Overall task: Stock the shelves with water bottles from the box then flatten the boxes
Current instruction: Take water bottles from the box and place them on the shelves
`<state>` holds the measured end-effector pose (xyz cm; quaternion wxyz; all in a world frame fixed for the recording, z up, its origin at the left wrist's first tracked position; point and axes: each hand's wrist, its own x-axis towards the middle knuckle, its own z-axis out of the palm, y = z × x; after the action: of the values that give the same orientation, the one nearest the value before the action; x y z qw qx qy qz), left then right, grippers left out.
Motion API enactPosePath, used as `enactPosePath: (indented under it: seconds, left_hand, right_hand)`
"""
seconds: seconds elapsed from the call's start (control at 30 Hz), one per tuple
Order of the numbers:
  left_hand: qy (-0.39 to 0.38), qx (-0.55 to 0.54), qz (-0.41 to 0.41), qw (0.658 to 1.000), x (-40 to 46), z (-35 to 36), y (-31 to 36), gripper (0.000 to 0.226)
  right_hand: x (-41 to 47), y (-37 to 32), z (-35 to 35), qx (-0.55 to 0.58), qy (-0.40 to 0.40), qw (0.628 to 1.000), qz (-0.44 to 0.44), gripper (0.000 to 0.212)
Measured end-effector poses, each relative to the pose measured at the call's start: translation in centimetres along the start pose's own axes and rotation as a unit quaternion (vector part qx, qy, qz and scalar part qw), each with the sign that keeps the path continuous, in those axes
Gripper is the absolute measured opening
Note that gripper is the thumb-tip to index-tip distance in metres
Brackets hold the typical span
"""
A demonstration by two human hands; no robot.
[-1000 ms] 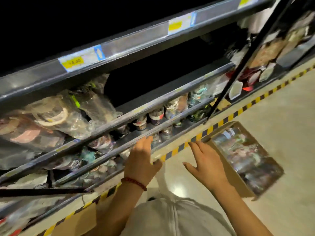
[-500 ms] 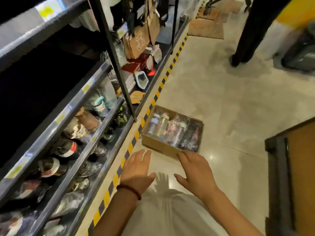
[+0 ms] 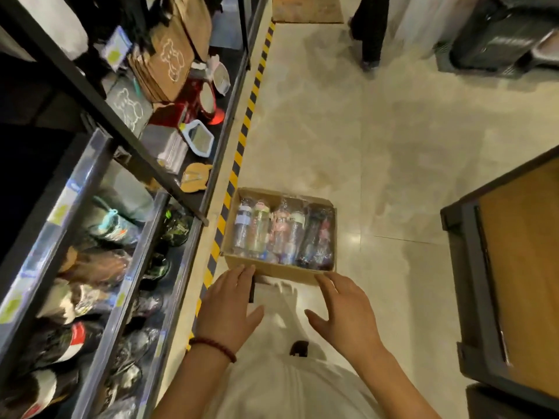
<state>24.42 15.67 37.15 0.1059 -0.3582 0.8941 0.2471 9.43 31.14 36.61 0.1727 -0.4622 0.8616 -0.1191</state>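
Note:
An open cardboard box (image 3: 273, 271) sits on the floor beside the shelf base, packed with several wrapped water bottles (image 3: 281, 232) lying side by side. My left hand (image 3: 228, 309), with a bead bracelet at the wrist, hovers just short of the box's near left corner, fingers straight. My right hand (image 3: 343, 313) is spread above the floor near the box's near right corner, holding nothing. On the left, the dark metal shelves (image 3: 133, 267) carry several wrapped bottles (image 3: 99, 267).
Yellow-black hazard tape (image 3: 242, 146) runs along the shelf base. Cardboard gift boxes, mirrors and a red item fill the farther shelf bay (image 3: 169, 86). A person's dark legs (image 3: 367, 28) stand up the aisle. A dark wood-topped unit (image 3: 508, 267) stands at the right.
My view swung from the shelf down to the aisle floor. Both hands left the shelf edge and came down toward the box's near side, which now lies closer.

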Motion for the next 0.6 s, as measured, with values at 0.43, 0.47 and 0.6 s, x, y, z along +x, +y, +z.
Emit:
enactPosePath:
  seconds: [0.43, 0.47, 0.6]
  left_hand:
    - [-0.146, 0.001, -0.03, 0.989, 25.0, 1.2, -7.7, 0.069]
    - [-0.166, -0.004, -0.039, 0.985, 26.6, 2.5, -8.1, 0.07]
    - [-0.227, -0.057, -0.103, 0.967, 32.7, 9.0, -10.2, 0.071]
  right_hand:
    - [20.2, 3.0, 9.8, 0.133, -0.121, 0.953, 0.242, 0.055]
    - [21.3, 4.1, 11.3, 0.141, -0.134, 0.946, 0.26, 0.055]
    - [25.3, 9.0, 17.4, 0.181, -0.15, 0.918, 0.32, 0.057]
